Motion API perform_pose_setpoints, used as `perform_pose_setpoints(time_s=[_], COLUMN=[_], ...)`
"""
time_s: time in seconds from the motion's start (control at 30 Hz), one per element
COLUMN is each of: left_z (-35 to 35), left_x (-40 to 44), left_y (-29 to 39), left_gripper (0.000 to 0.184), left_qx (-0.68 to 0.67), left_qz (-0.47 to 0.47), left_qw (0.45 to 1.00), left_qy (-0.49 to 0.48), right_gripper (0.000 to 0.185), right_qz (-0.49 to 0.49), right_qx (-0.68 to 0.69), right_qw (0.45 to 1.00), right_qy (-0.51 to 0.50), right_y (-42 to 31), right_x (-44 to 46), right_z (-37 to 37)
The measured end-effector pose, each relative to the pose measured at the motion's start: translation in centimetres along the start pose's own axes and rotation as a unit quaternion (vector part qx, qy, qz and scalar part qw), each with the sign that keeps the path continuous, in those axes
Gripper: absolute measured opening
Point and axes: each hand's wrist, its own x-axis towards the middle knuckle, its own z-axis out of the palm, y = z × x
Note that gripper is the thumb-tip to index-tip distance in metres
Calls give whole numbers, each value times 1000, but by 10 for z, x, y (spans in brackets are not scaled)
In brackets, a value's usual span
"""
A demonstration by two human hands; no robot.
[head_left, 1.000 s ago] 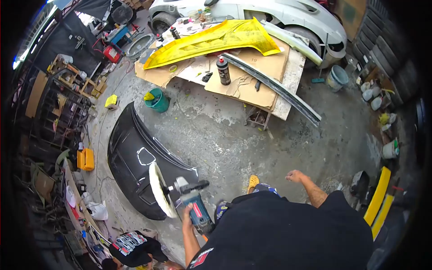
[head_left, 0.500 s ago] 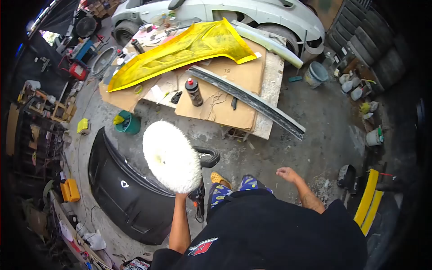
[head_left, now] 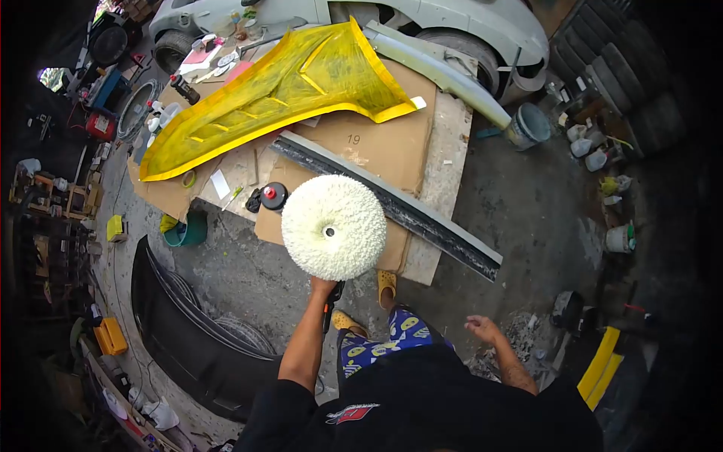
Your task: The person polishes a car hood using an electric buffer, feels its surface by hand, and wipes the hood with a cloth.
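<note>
My left hand (head_left: 324,287) is closed on the handle of a polisher, held up in front of me. Its round white wool pad (head_left: 334,226) faces the camera and hides most of the machine. My right hand (head_left: 483,329) hangs free at my side, loosely curled with nothing visible in it. Behind the pad, a dark bottle with a red cap (head_left: 273,196) stands on cardboard (head_left: 354,138). A long dark trim strip with a pale edge (head_left: 444,222) lies across that cardboard, its end jutting past the table.
A yellow fender-shaped piece (head_left: 279,94) covers the table's far side, near a light car (head_left: 482,22). On the floor to the left lies a black car hood (head_left: 188,346), with a green bucket (head_left: 186,230) beyond it. A grey bucket (head_left: 529,126) stands right of the table.
The polisher has come up and to the right, its pad turning squarely toward the camera and now overlapping the table's near edge. I have moved nearer the table. My right hand still hangs free.
</note>
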Motion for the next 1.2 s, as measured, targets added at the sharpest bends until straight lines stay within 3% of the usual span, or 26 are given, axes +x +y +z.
perform_pose_setpoints(time_s=[0.1, 0.2, 0.3, 0.43, 0.53, 0.67, 0.73, 0.77, 0.8, 0.83, 0.87, 0.9, 0.93, 0.97, 1.0, 1.03, 1.07, 1.1, 1.13, 1.2], left_z=[4, 5, 11, -1, -8, -8, -6, -10, 3, 30, 31, -2, -23, -20, -9, -25, -27, -37, -65, -66], left_x=[39, 69, 93, 134, 142, 144, 146, 145, 142, 143, 145, 143, 135, 133, 127, 118, 105, 95, 83, 58], left_y=[7, 6, 5, 30, 37, 45, 37, 40, 33, 10, 14, 39, 51, 46, 41, 48, 54, 53, 59, 70], left_gripper=[57, 60, 56, 50, 49, 49, 49, 50, 47, 41, 38, 40, 48, 68, 95, 117, 123, 121, 115, 103], left_qx=[-9, -49, -13, -120, -110, -221, -208, -202, -199, -131, -144, -172, -155, -108, -125, -185, -169, -177, -199, -130], left_qz=[-28, -53, -81, -66, -39, -63, -38, -68, -48, -89, -143, -197, -160, -173, -169, -211, -232, -230, -238, -314], left_qw=[1000, 997, 996, 989, 992, 970, 976, 977, 977, 987, 979, 965, 975, 977, 978, 960, 957, 956, 950, 940], left_qy=[-9, -21, 21, 52, 46, 81, 55, 29, 67, 19, 20, -4, -1, -62, 19, -6, 52, 41, -34, 12], right_gripper=[44, 42, 46, 48, 47, 44, 42, 42, 41, 41, 41, 42, 42, 43, 44, 45, 46, 46, 45, 40], right_qz=[-63, -43, -3, 12, 14, 11, 29, 20, 11, 17, 25, 21, 19, 20, 17, 14, 13, 14, 1, -51], right_qx=[46, 56, 32, -44, -31, -9, -3, 6, 14, 6, -2, -17, -31, -43, -56, -69, -85, -116, -146, -244], right_qw=[995, 996, 999, 999, 999, 997, 994, 994, 993, 991, 990, 987, 984, 982, 981, 979, 977, 975, 968, 932], right_qy=[61, 53, 29, -10, -32, -73, -108, -112, -119, -131, -139, -158, -173, -184, -186, -189, -194, -191, -206, -263], right_y=[-41, -60, -59, -69, -82, -73, -72, -71, -72, -85, -99, -101, -100, -104, -115, -128, -138, -148, -156, -188], right_x=[37, 63, 76, 91, 107, 139, 155, 161, 168, 167, 165, 171, 176, 180, 180, 176, 173, 173, 174, 172], right_z=[-39, -70, -77, -82, -83, -80, -81, -81, -78, -77, -79, -82, -87, -89, -87, -86, -84, -81, -81, -62])
